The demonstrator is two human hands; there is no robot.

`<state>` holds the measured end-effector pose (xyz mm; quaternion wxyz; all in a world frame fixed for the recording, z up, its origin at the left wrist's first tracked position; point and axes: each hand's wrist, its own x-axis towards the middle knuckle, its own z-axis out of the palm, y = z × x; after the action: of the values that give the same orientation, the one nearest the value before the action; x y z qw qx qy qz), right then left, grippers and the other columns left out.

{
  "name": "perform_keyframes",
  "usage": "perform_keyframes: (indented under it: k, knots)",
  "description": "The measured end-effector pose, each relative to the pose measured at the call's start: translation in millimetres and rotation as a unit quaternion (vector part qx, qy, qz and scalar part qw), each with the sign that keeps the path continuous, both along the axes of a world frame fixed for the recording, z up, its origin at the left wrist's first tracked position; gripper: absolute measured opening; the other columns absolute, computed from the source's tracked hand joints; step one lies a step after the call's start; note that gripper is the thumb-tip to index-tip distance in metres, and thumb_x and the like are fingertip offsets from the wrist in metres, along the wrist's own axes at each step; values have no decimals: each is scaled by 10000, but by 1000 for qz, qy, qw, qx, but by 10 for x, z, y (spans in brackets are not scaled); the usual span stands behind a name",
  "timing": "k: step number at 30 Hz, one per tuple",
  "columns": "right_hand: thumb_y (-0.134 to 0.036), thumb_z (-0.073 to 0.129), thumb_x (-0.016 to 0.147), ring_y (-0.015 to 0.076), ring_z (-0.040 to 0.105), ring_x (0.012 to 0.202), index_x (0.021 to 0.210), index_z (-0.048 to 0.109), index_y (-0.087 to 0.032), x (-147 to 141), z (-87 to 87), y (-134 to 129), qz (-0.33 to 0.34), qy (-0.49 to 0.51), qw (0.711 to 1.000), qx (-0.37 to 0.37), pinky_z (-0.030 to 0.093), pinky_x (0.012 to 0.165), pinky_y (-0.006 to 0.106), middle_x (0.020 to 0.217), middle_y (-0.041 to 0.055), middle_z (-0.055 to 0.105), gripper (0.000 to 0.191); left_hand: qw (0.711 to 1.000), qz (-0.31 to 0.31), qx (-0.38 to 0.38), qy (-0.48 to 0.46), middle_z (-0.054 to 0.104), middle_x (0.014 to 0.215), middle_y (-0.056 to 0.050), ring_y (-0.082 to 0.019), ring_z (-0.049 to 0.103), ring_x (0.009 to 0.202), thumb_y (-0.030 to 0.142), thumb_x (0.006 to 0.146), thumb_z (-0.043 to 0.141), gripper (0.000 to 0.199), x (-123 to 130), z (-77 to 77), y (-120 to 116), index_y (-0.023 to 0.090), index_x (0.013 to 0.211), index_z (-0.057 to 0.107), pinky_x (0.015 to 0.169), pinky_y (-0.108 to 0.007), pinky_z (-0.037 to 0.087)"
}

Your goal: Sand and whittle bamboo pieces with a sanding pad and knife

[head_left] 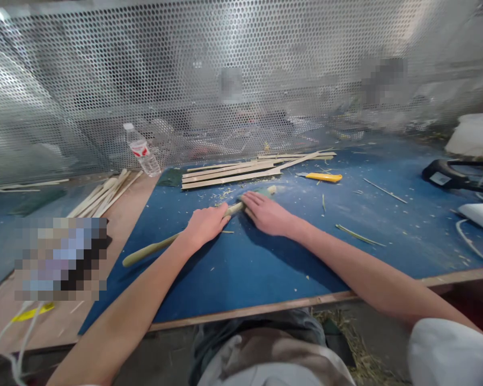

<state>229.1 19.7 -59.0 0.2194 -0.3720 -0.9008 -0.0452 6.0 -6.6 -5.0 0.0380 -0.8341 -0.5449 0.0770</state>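
Observation:
A long, slightly curved pale-green wooden stick [155, 250] lies slantwise over the blue work surface. My left hand [207, 225] is closed around its middle, with the thumb and forefinger toward the far end. Just beyond it, my right hand [268, 214] is closed over the stick, fingers bent around a thin greenish piece [263, 191] that looks like an abrasive sheet or pad. The fingers hide most of that piece. The stick's pale far tip [272, 189] shows past the right fingers. A yellow utility knife [324, 177] rests to the right, untouched.
Flat wooden strips [229, 176] lie behind my hands, among shavings. More strips [100, 195] are at left, near a water bottle [141, 150] and a blurred-out object [62, 257]. A perforated metal screen [185, 69] stands behind. A black device [446, 176] with cables sits right.

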Motion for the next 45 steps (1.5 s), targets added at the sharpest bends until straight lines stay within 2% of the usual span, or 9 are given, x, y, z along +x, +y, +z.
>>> perform_keyframes:
  k: [4,11,16,19,27,34,37,42,45]
  knots:
    - [-312,310,1052,280,387,1478,1524,422,-96,-180,-22,-115,58,16,998,0,355,1210,528,1548,191,469,531,1000,9,-3,9,746,1100,-145,-313,723,992,420,1034,325,352,0,7,-4,209,1267,485,762,-365,514]
    - [-263,289,1036,320,426,1449,1427,495,-1,355,-10,296,-117,-15,993,-8,367,1193,536,1458,263,539,514,1000,9,-8,-2,753,1037,-149,-335,724,968,436,1038,298,372,11,-2,0,201,1240,504,745,-385,512]
    - [-304,283,1056,289,363,1491,1493,444,-55,-89,-10,-88,29,-15,999,10,344,1220,527,1536,204,480,528,1000,2,-4,-1,746,1084,-162,-345,727,974,429,1033,300,396,-5,-34,16,178,1276,488,758,-403,522]
    - [-315,275,1062,267,323,1512,1515,421,-58,-271,-18,-238,69,0,998,2,332,1233,494,1572,195,433,541,1000,8,-7,6,740,1116,-168,-335,727,990,427,1032,302,411,-20,-32,16,176,1311,471,781,-400,524]
    - [-243,297,1030,310,390,1474,1451,460,28,327,-1,250,-117,-31,992,-21,334,1222,505,1495,269,500,526,1000,12,-26,-5,746,1051,-163,-346,723,964,469,1035,276,416,1,21,20,180,1214,516,745,-403,521]
    - [-324,255,1060,286,326,1509,1528,404,-64,-234,-60,-157,69,11,998,0,345,1226,526,1564,196,444,556,1000,16,-16,3,742,1095,-169,-353,722,988,456,1024,308,403,-31,-24,44,184,1250,502,768,-413,521]
    - [-349,265,1060,279,394,1475,1514,436,-84,-107,-72,-51,47,9,999,-7,369,1215,507,1547,184,473,553,1000,18,-23,-6,745,1071,-164,-351,721,984,490,1025,298,416,-40,-20,42,188,1210,516,765,-409,516]
    - [-314,280,1041,324,361,1488,1491,431,4,352,-70,276,-85,-23,996,-24,350,1214,534,1527,247,471,572,999,23,-37,-26,742,1029,-158,-330,717,955,522,1020,300,432,-37,-11,61,185,1156,532,755,-391,505]
    - [-314,269,1046,303,331,1505,1520,396,-13,219,-76,151,-38,-28,999,-15,326,1232,520,1547,226,454,576,999,22,-36,-26,741,1031,-162,-333,713,961,531,1015,302,444,-49,-35,86,183,1157,539,767,-393,500]
